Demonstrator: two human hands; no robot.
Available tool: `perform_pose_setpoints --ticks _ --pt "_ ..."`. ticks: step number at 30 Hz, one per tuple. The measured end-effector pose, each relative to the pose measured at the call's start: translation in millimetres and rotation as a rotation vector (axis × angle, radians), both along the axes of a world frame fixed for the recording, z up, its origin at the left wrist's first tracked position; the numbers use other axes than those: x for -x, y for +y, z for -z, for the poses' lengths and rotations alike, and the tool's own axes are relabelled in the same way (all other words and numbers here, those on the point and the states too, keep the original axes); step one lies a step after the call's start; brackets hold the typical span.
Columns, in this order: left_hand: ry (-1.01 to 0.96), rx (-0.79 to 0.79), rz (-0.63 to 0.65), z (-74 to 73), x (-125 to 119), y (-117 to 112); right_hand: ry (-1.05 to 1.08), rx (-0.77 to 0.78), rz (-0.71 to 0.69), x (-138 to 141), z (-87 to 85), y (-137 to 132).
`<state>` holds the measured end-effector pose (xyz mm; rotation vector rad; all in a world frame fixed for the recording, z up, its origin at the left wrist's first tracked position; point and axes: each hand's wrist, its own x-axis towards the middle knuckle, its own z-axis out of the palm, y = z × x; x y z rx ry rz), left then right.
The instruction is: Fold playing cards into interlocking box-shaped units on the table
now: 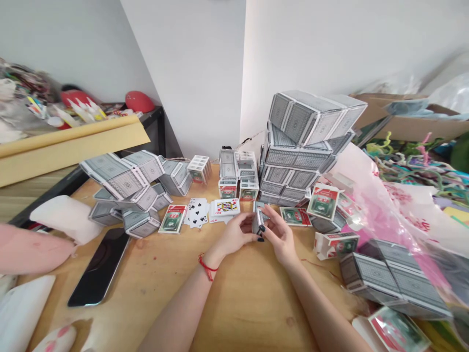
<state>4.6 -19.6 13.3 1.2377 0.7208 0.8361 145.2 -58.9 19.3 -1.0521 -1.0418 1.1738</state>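
Note:
At the middle of the table, a small deck of playing cards [258, 221] with grey patterned backs stands on edge between my two hands. My left hand [236, 232], below a red string bracelet, has its fingers closed on the deck's left side. From the other side my right hand [278, 233] grips it, thumb in front and fingers behind. How many cards are in the deck cannot be made out. Just beyond my left hand lie a face-up pile with a queen on top [227, 207] and some spread spade cards [198, 213].
Wrapped blocks of grey card boxes rise in a tall stack [296, 159] at the back right and a lower pile [120, 181] at the left. Green-and-red card boxes [172, 219] lie about. A black phone [100, 266] rests at the left, pink plastic [388, 210] at the right.

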Motion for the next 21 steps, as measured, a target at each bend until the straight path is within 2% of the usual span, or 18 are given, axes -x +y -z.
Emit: perform_pose_setpoints --ticks 3,7,10,12,21 --pt "0.113 -0.133 -0.095 0.3 -2.9 -1.9 0.034 0.059 -0.017 -2.3 5.2 1.5" --pt "0.331 -0.382 -0.236 -1.5 -6.7 -6.0 0.006 0.162 0.051 -3.0 11.2 6.5" --pt "0.418 -0.500 -0.297 -2.7 -8.2 -9.0 -0.106 0.106 0.085 -2.7 11.0 9.5" --pt "0.447 -0.538 -0.316 -2.8 -8.1 -9.8 -0.163 0.073 0.080 -2.9 9.7 10.5" --pt "0.487 -0.569 -0.337 0.0 -7.1 -10.4 -0.255 0.121 0.001 -5.7 11.7 10.2"
